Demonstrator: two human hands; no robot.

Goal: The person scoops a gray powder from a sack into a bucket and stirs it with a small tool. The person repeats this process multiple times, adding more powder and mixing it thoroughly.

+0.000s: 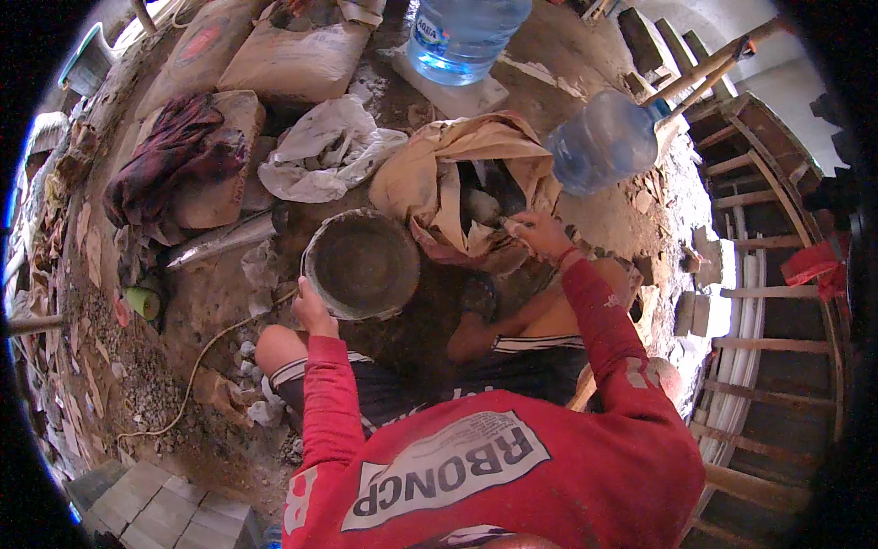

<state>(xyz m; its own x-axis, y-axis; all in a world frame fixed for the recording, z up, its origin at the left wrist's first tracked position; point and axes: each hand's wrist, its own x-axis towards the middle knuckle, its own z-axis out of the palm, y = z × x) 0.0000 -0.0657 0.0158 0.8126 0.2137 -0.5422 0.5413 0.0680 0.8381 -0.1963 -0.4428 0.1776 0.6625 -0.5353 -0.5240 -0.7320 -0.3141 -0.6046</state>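
Note:
My left hand [314, 310] grips the near left rim of a round, dirt-caked bucket [363, 264], which stands tilted toward me. A dark grey coating lines its inside. To its right is an open brown paper sack [418, 168], its mouth crumpled outward. My right hand [542, 235] is closed at the sack's near right edge, around what looks like the handle of a small hand tool [482, 206]. The tool's rounded grey end shows inside the mouth; the fingers partly hide the grip. Beyond the bucket lies a crumpled white plastic sack [329, 151].
A large water bottle [466, 41] stands ahead; another bottle [603, 141] lies right of the sack. Full sacks [295, 62] and a dark cloth [182, 154] are far left. A hose [199, 377] crosses the dirt. Blocks [161, 504] sit near left, a wooden ladder-like frame [768, 291] right.

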